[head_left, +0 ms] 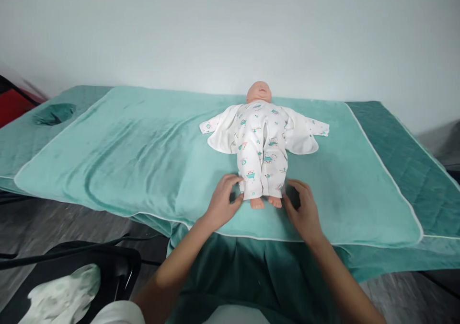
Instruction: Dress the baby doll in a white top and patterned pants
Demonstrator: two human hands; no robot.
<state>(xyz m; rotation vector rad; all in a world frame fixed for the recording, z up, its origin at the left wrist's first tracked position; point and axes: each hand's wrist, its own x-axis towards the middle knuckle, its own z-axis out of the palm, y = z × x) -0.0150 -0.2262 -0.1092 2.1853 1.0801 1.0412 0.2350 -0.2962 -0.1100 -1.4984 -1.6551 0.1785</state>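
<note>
Head view: pink plastic baby doll [259,92] in white printed cotton clothes [247,139], face-up right of centre on mint-green plush sheet [352,204]. Left hand [224,200], right hand [305,210] beside trouser cuffs [253,192], fingers half-spread, nothing visibly gripped. Judged step: arranging trouser legs; next calls for light, even cuff pinch.

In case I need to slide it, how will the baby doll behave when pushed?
The baby doll will probably resist rolling, lying flat on its back with sleeves spread wide. Its smooth, moulded-looking head is likely firm. The open top hangs loose at the sides and may bunch.
</note>
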